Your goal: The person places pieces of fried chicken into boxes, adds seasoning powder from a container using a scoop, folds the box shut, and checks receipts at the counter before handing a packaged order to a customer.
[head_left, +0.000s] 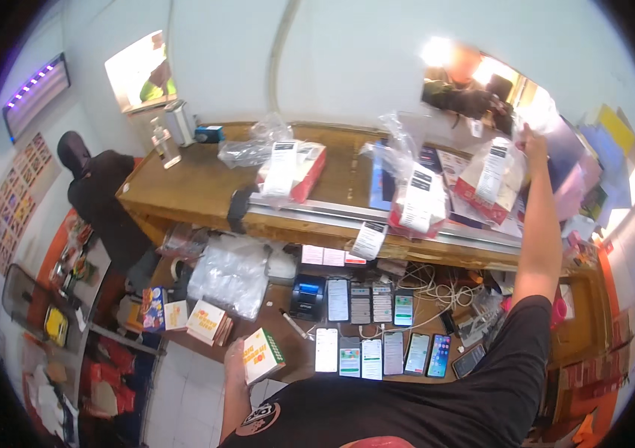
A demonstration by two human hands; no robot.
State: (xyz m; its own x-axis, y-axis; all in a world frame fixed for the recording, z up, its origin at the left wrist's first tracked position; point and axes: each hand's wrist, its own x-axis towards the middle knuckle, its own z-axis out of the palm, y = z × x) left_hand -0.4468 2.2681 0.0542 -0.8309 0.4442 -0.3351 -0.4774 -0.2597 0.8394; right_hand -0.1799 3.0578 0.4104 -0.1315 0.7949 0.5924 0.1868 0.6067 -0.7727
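Note:
My left hand [234,361] grips a small white carton [261,355] with yellow lettering and a green patterned side, low in front of my body. At full stretch over the raised wooden counter, my right hand [533,140] holds the gathered top of a clear plastic bag [511,179]. Inside that bag is a red and white food box, and a printed paper slip [492,171] is on its front. To its left sits a second bagged box [421,204] with a slip. Farther left lies another bagged box [295,173].
Several smartphones [372,358] lie in two rows on the lower desk beside a receipt printer [307,297] and tangled white cables [435,288]. A person outside reaches to the wall opening [469,89]. A co-worker [107,196] stands left. Stacked cartons [208,322] sit near my left hand.

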